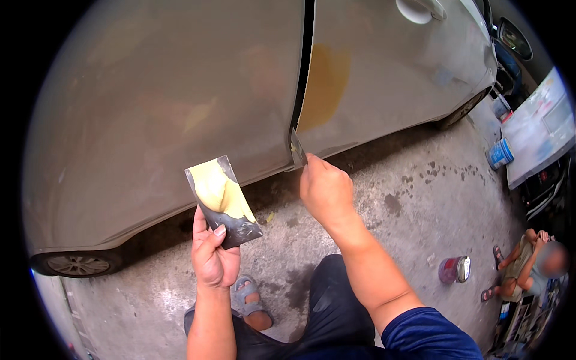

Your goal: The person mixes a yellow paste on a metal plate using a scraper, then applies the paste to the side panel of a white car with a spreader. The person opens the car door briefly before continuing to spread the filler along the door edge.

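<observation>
Head view: left hand point(216, 259) pinches a dark board point(235, 230) between thumb and fingers, palm up; yellow paste point(217, 187) covers most of its upper part. Board is tilted, in front of the lower side of a grey car point(174, 90). Right hand point(327, 187) is closed around a scraper point(298, 150), blade pointing up at the lower end of the dark gap point(303, 72) between two car doors; can't tell if blade touches metal. Mustard-brown patch point(324, 87) on the right-hand door, beside the gap, above the scraper. Concrete floor point(396, 240) below; reddish can point(450, 270) stands on it, right of the right forearm. Blue bucket point(499, 154) farther right; seated person point(521, 273) at lower right.
</observation>
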